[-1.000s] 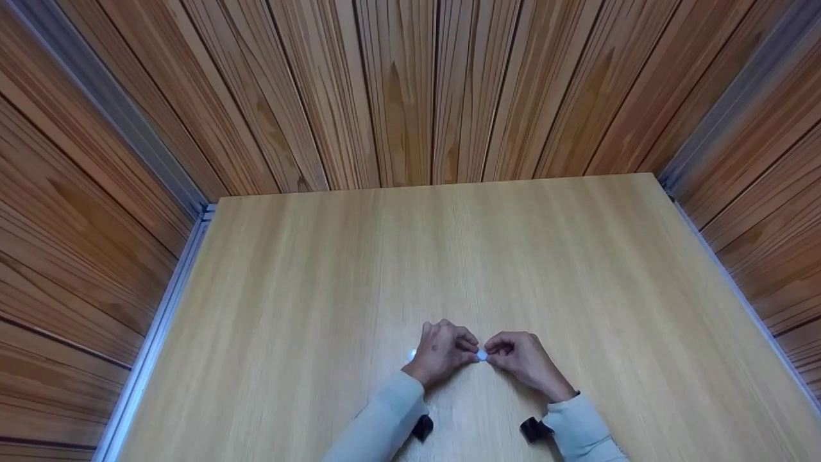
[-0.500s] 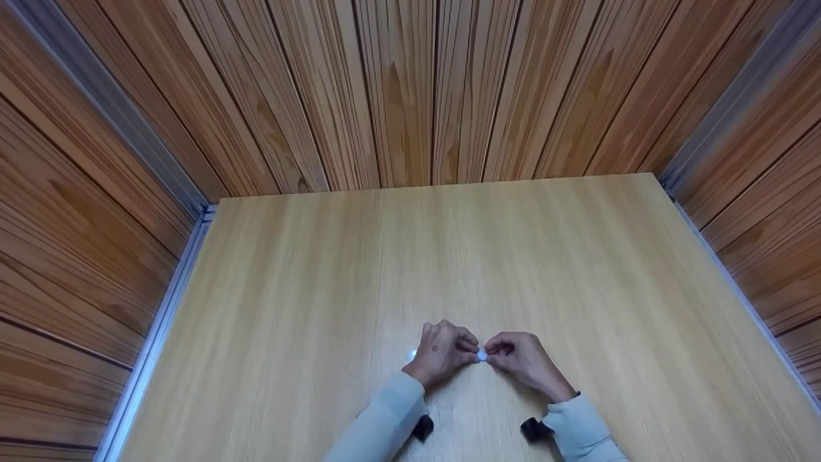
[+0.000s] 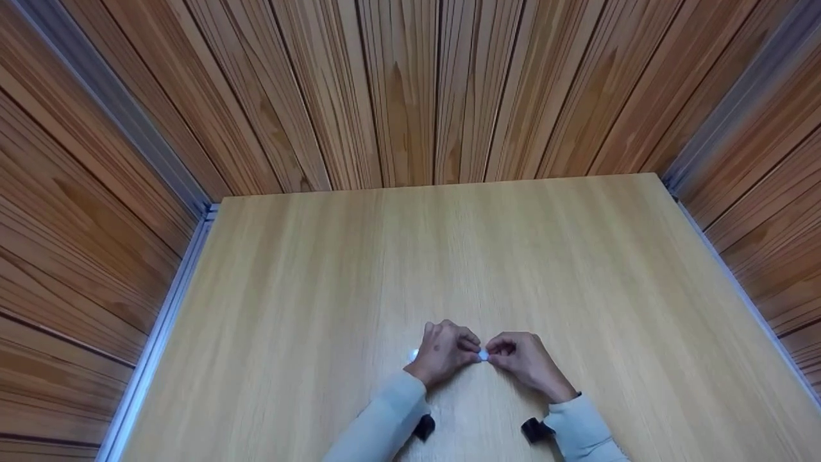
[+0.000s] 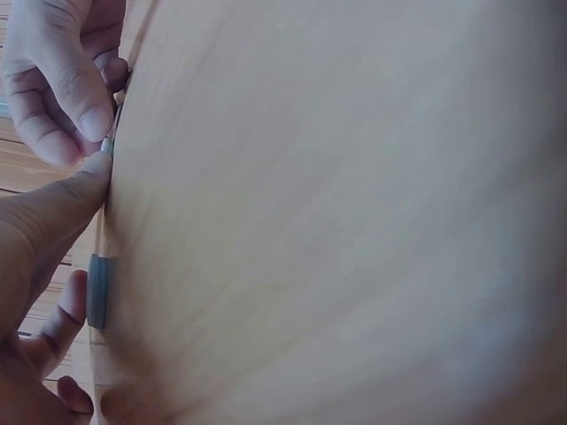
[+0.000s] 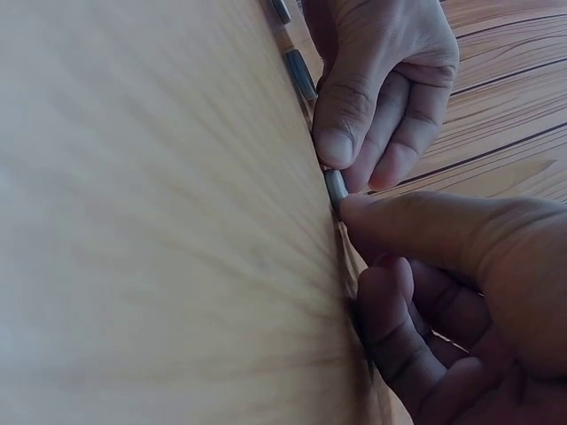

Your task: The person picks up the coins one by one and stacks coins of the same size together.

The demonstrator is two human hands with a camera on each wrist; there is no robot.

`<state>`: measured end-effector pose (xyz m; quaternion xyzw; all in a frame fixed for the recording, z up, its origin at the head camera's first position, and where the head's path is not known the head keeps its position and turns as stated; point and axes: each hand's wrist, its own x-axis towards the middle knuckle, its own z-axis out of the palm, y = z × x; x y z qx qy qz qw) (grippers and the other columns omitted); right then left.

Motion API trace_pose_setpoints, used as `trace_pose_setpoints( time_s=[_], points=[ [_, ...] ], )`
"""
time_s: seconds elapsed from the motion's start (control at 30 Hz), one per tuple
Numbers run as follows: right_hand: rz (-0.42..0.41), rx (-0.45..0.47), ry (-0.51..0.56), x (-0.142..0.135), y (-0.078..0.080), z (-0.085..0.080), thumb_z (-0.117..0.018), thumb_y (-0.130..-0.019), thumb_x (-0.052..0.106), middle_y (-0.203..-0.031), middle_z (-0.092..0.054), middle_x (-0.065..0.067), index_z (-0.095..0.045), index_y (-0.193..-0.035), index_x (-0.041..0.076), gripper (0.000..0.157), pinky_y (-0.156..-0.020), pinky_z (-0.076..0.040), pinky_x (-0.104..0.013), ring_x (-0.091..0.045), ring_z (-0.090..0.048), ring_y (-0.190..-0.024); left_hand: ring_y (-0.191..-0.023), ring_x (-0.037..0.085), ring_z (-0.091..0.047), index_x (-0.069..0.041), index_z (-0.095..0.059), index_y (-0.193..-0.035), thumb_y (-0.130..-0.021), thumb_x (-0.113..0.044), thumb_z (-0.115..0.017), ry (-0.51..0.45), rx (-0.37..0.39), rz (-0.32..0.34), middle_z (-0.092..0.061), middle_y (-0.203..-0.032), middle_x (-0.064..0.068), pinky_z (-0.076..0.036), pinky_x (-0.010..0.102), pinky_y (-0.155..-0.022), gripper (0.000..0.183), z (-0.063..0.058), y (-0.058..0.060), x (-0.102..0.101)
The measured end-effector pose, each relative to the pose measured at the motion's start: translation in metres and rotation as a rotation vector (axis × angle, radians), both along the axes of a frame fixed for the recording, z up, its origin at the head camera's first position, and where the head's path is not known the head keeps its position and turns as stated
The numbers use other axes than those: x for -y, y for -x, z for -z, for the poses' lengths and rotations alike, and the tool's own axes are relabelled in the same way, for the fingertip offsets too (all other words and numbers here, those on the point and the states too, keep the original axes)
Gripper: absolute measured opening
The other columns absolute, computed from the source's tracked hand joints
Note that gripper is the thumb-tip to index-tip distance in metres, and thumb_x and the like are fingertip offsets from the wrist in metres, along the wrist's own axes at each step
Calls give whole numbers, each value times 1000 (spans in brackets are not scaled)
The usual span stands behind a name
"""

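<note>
Between my two hands sits a small pale disc (image 3: 483, 355), low over the table in the head view. My left hand (image 3: 444, 350) pinches one side of it with thumb and fingers. From the other side, my right hand (image 3: 523, 359) pinches it too, its remaining fingers curled. The right wrist view shows the disc's grey edge (image 5: 335, 189) between the two thumbs, right at the tabletop. A second grey-blue disc with a stepped rim (image 4: 97, 292) stands by the left hand's lower fingers in the left wrist view.
The wooden table (image 3: 308, 289) is bounded by plank walls (image 3: 397, 96) and metal rails (image 3: 160, 321). Beyond the left hand, the right wrist view shows a grey piece (image 5: 299, 73) and another (image 5: 281, 11) along the tabletop. A bright pale spot (image 3: 414, 354) shows beside the left wrist.
</note>
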<state>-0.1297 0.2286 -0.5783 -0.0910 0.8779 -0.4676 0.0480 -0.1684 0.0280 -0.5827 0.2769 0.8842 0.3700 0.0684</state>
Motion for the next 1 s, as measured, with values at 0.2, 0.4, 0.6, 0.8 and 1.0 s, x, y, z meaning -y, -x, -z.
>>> trace_pose_setpoints(
  time_s=[0.2, 0.4, 0.6, 0.8, 1.0],
  points=[
    [5, 8, -3, 1, 0, -1, -77, -84, 1, -79, -68, 4, -77, -89, 8, 8, -64, -45, -22, -6, -57, -70, -98, -2, -60, -18, -78, -98, -82, -25, -84, -6, 59, -7, -75, -86, -16, -28, 28, -75, 19, -1, 1, 1],
    [7, 7, -6, 2, 1, 0, -78, -84, 1, -79, -68, 3, -76, -88, 8, 8, -64, -45, -22, -6, -57, -71, -95, -2, -62, -19, -79, -98, -82, -26, -84, -21, 53, -15, -74, -85, -17, -29, 28, -77, 18, -1, 2, 1],
    [2, 6, -1, 1, 2, -1, -79, -84, 3, -79, -69, 3, -76, -89, 8, 7, -64, -45, -22, -7, -57, -71, -96, -2, -62, -21, -79, -99, -82, -25, -83, -21, 72, -21, -74, -86, -19, -30, 30, -80, 18, -2, 4, 1],
    [20, 23, -15, 1, 2, 0, -79, -84, 3, -77, -66, 5, -76, -88, 9, 8, -62, -43, -22, -7, -54, -69, -97, -4, -61, -20, -79, -98, -82, -25, -84, -19, 62, -14, -74, -84, -18, -29, 28, -77, 18, -1, 4, -1],
    [27, 45, -19, 2, 3, 0, -78, -84, 1, -77, -66, 5, -76, -89, 9, 9, -62, -44, -22, -9, -55, -69, -95, -4, -59, -19, -79, -97, -81, -24, -84, -10, 55, -17, -74, -85, -18, -28, 27, -74, 18, -1, 3, -1]
  ],
)
